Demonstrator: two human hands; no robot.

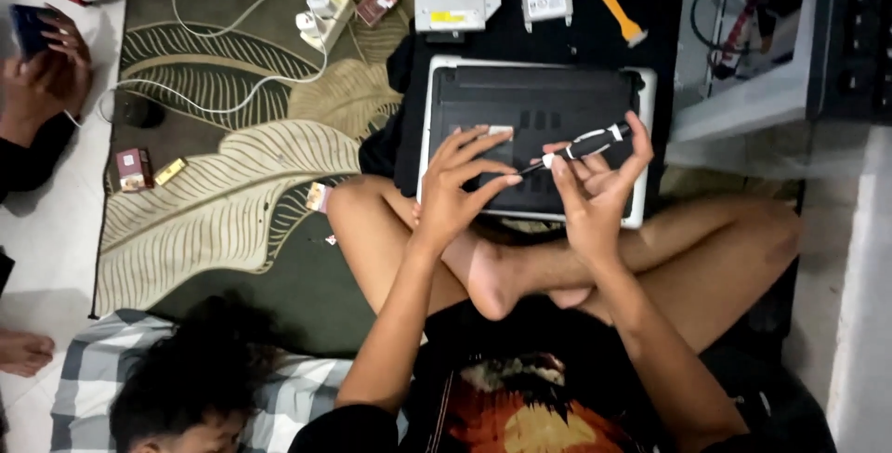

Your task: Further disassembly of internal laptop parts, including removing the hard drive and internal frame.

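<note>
Right hand (599,183) grips a screwdriver (587,147); left hand (462,188), fingers spread, rests on the upturned laptop (534,105). Orange scraper (615,7) at 12 o'clock, leaf-pattern rug (223,202) at 9.

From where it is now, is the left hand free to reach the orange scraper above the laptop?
Probably yes. The left hand holds nothing and rests on the laptop; the orange scraper lies uncovered on dark cloth beyond it, nothing between.

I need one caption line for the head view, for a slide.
Right hand holds a small screwdriver over an upturned laptop; left hand rests fingers on its base.
</note>
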